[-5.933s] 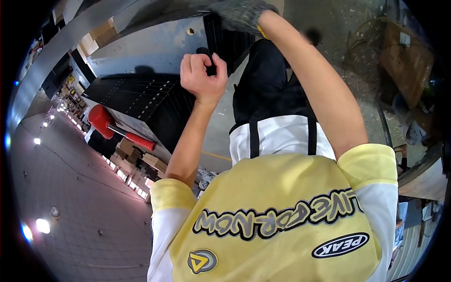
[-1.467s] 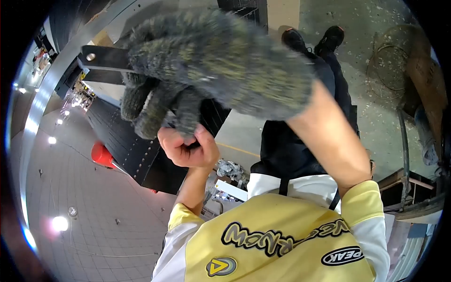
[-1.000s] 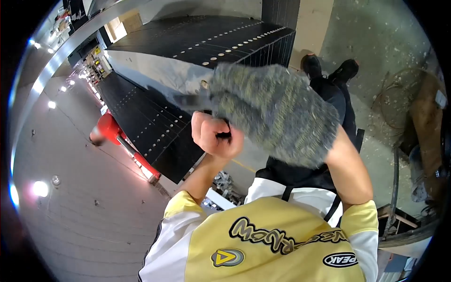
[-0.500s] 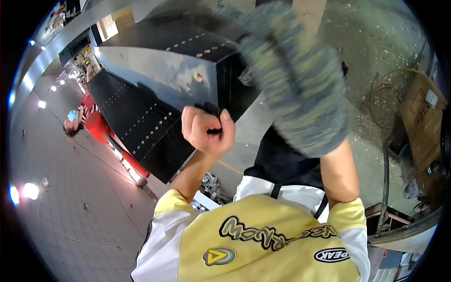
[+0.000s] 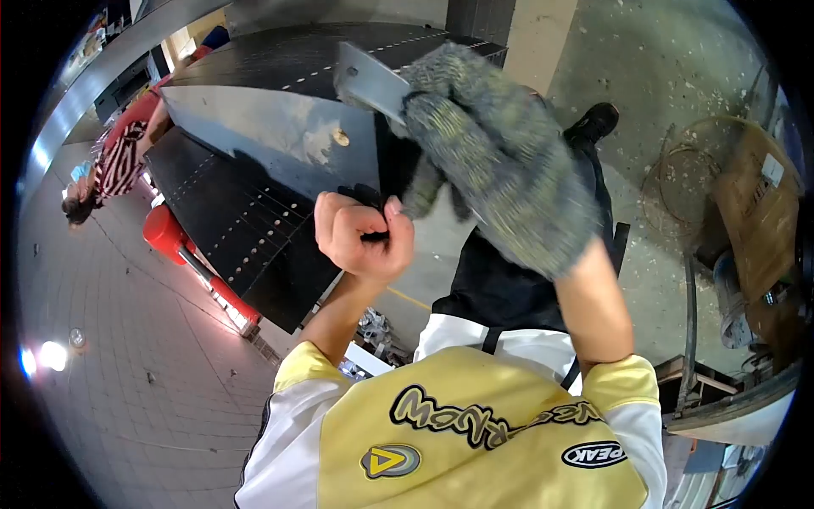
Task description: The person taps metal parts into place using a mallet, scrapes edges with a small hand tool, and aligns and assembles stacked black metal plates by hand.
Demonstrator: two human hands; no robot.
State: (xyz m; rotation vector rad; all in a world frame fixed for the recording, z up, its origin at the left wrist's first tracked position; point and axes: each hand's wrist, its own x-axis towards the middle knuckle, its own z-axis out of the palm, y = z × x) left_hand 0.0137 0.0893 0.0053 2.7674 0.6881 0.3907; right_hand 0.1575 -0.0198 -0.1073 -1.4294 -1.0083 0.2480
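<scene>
My right hand (image 5: 500,153) wears a grey-green knitted glove, blurred by motion. It is closed on a flat metal scraper (image 5: 373,81), whose blade points up and left over the black block; the glove hides the rest. My left hand (image 5: 365,237) is bare, its fingers curled and thumb bent in beside the block's near corner. What it holds, if anything, is hidden. The long block (image 5: 263,127) has black faces with rows of pale dots. One grey, smeared face carries a tan spot (image 5: 340,137).
A person in a striped top (image 5: 123,161) is at the far left, beyond the block. A red padded bar (image 5: 165,233) runs beneath the block. Cardboard (image 5: 750,229) and a coiled hose (image 5: 670,187) lie at right on the speckled floor (image 5: 653,68).
My right hand has swung down and left, and the scraper now shows clearly. My left hand has barely moved. The other person has shifted left, with more of the body showing.
</scene>
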